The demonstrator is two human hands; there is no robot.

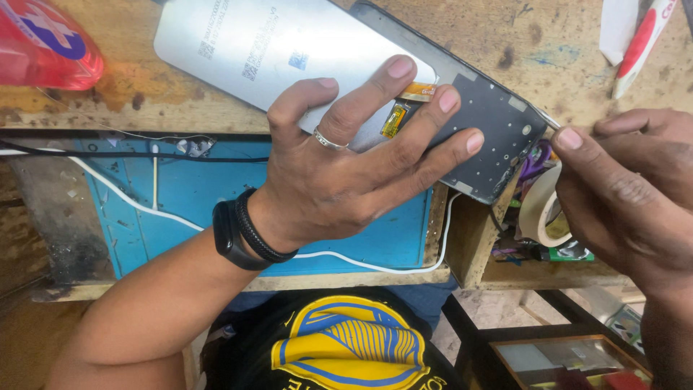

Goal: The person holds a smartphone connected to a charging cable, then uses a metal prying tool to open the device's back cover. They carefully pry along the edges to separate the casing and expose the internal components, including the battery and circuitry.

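Note:
A flat phone display panel (267, 50) lies face down on the wooden bench (556, 58), its silver back up, with a dark frame section (498, 130) and an orange flex cable (419, 92). My left hand (346, 166) is spread on top of it, fingers pressing near the cable; it wears a ring and a black wristband. My right hand (628, 188) pinches a thin metal tool (550, 120) whose tip touches the panel's right corner.
A blue work mat (180, 195) with a white cable (130, 198) lies on a lower shelf. A red-pink plastic bottle (43, 43) stands at top left. A tape roll (543, 209) and small items fill a wooden compartment at right. A red-white tube (639, 43) lies at top right.

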